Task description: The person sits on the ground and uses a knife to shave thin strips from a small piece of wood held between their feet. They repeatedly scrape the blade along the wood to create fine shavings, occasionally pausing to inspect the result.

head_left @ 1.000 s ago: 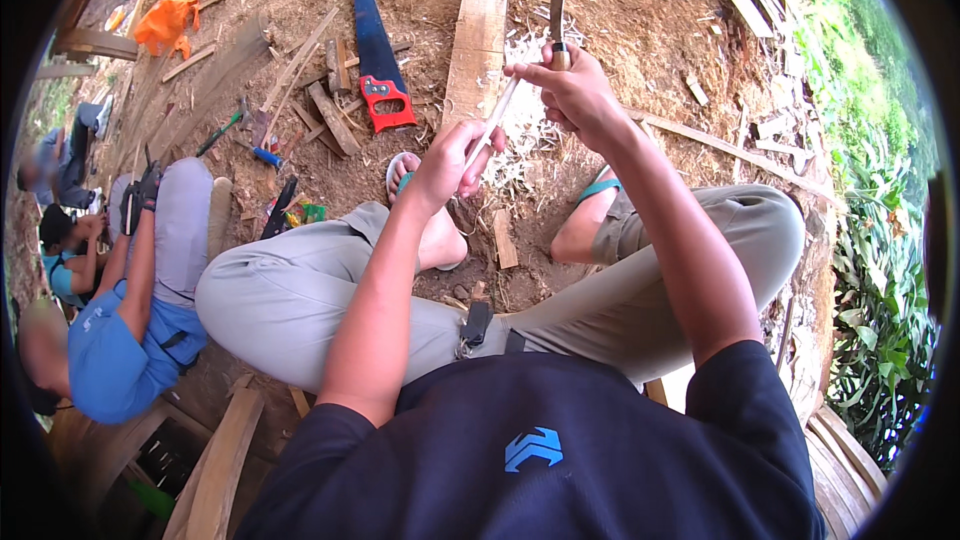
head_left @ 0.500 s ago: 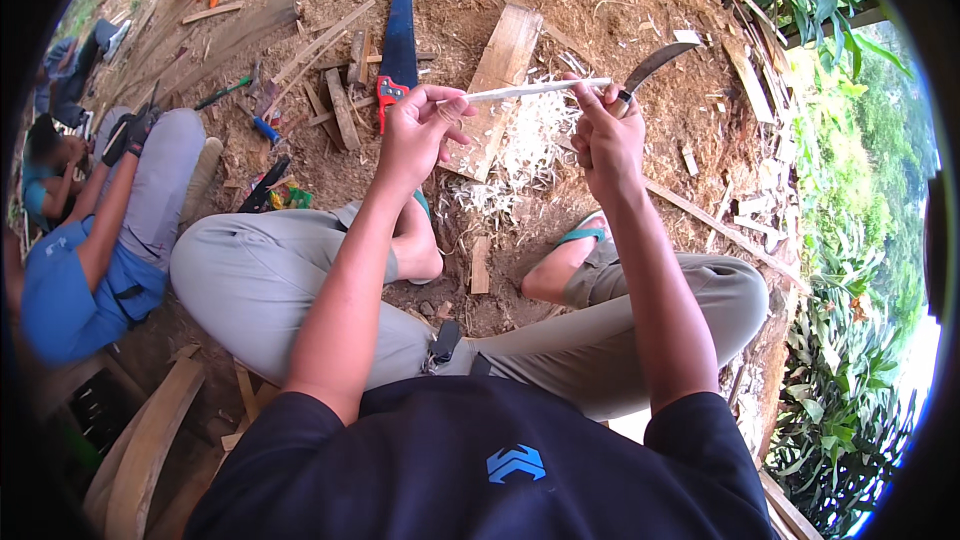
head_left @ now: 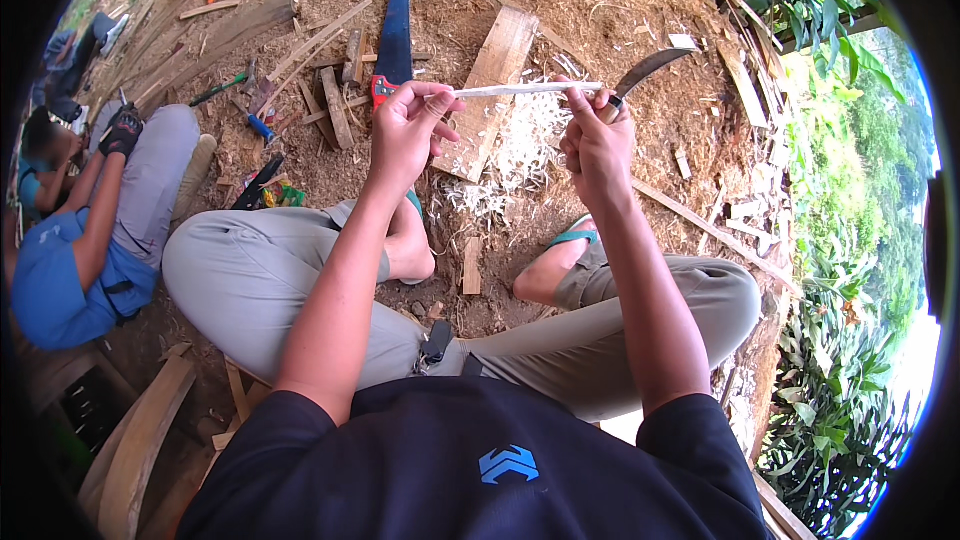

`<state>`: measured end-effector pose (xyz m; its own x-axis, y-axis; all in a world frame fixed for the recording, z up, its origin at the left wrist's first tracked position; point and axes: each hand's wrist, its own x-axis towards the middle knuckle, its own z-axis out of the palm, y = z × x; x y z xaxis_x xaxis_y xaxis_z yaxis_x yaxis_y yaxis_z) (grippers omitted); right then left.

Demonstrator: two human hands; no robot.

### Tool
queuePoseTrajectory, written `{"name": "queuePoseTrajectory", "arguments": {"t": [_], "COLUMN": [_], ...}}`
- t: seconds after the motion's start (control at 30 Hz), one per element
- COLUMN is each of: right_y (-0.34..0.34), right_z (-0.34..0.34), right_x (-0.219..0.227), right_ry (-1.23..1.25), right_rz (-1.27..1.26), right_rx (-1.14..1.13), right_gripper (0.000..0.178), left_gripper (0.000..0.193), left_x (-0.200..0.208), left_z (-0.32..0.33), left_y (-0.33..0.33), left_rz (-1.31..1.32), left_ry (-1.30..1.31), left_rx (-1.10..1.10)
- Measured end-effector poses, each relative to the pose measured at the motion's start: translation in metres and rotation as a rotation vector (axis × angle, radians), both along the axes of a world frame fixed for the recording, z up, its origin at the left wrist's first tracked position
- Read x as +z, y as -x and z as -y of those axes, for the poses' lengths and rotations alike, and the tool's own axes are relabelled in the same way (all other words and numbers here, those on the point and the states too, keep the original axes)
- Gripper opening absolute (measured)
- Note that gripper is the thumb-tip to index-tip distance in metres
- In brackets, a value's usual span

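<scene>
My left hand (head_left: 408, 135) pinches one end of a thin, pale wooden stick (head_left: 515, 89) between thumb and fingertips. The stick stretches almost level across to my right hand (head_left: 600, 145), whose thumb and index finger touch its other end. That same hand is closed round the handle of a knife with a curved, dark blade (head_left: 648, 71), pointing up and to the right, away from the stick. Under the stick lies a flat wooden board (head_left: 497, 55), with a heap of white shavings (head_left: 520, 145) beside it on the ground.
A handsaw (head_left: 395, 25) with a red handle lies beyond my left hand. Wood offcuts (head_left: 337, 105) and a blue-handled tool (head_left: 262, 128) are to the left. A person in a blue shirt (head_left: 65, 285) sits at far left, wearing a dark glove. Leafy plants (head_left: 840, 380) line the right.
The stick has come down slightly at its right end and is more level. My right fingers have shifted a little around the knife handle. At far left, the person's gloved hand has moved.
</scene>
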<state>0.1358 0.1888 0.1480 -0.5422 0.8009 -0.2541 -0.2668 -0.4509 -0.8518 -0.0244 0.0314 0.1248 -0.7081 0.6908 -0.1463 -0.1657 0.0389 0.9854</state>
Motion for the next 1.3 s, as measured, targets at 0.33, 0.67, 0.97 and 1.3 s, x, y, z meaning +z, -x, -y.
{"name": "queuePoseTrajectory", "arguments": {"t": [0.33, 0.67, 0.97, 1.3], "right_y": [-0.001, -0.001, -0.002, -0.004], "right_z": [0.000, 0.000, -0.001, -0.005], "right_x": [-0.001, -0.002, -0.005, -0.015], "right_ry": [-0.009, 0.011, 0.013, 0.019], "right_rz": [0.037, 0.050, 0.094, 0.057], "right_rx": [-0.029, -0.066, -0.066, -0.049], "right_gripper": [0.028, 0.030, 0.031, 0.027], "left_gripper": [0.028, 0.031, 0.028, 0.023], "left_x": [-0.002, -0.002, -0.003, -0.006], "left_z": [0.000, -0.002, -0.002, -0.001], "left_y": [0.000, -0.001, 0.002, 0.000], "left_rz": [-0.011, -0.018, -0.020, -0.012], "left_ry": [-0.010, -0.026, -0.036, -0.013], "left_rx": [-0.020, -0.025, -0.027, -0.061]}}
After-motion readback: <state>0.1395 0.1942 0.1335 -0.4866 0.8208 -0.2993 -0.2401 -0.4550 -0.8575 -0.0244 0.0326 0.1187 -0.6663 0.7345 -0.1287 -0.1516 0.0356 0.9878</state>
